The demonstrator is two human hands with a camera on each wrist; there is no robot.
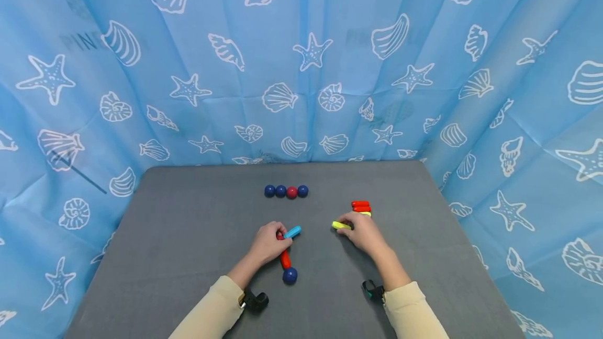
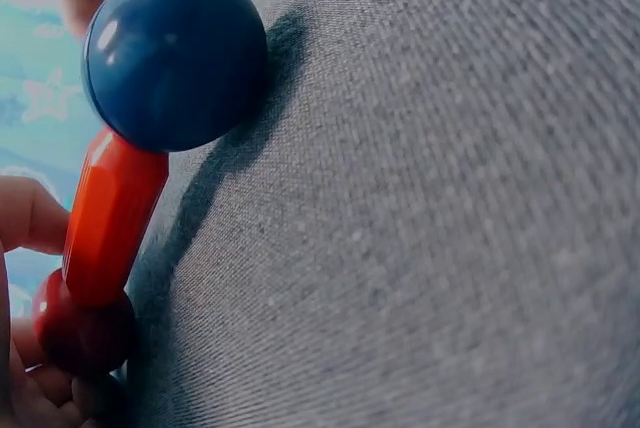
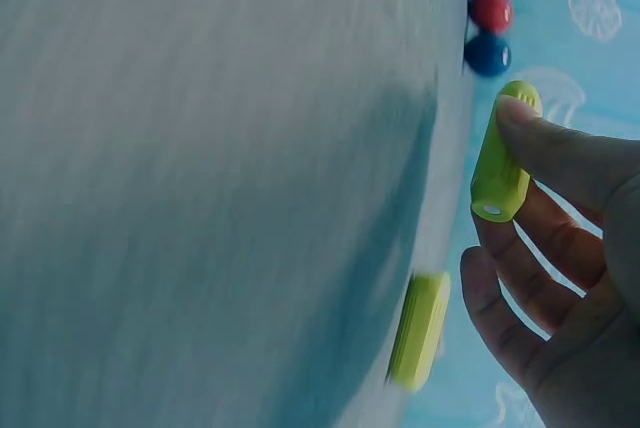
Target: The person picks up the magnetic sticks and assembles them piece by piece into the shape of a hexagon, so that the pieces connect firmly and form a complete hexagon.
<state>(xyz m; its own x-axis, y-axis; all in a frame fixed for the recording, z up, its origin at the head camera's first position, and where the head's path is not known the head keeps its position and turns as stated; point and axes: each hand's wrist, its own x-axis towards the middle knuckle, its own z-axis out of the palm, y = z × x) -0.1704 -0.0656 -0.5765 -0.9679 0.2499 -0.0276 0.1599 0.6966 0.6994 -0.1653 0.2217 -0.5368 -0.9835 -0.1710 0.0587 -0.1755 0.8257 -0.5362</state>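
My left hand (image 1: 269, 244) grips a red ball (image 2: 85, 333), part of a small joined piece low over the grey table. A red rod (image 1: 285, 260) runs from that ball to a dark blue ball (image 1: 290, 275) at the near end. From the red ball a light blue rod (image 1: 292, 232) points away to the right; the hand partly hides where they meet. Farther right, my right hand (image 1: 363, 232) pinches a yellow-green rod (image 3: 505, 163) between thumb and fingers, raised off the table. In the right wrist view, another yellow-green rod (image 3: 420, 333) lies below that hand.
Toward the back of the table (image 1: 202, 198), three dark blue balls and a red ball (image 1: 292, 192) stand in a row. Two red rods (image 1: 361, 206) lie side by side just beyond my right hand. A blue shell-patterned curtain (image 1: 311, 93) hangs behind the table.
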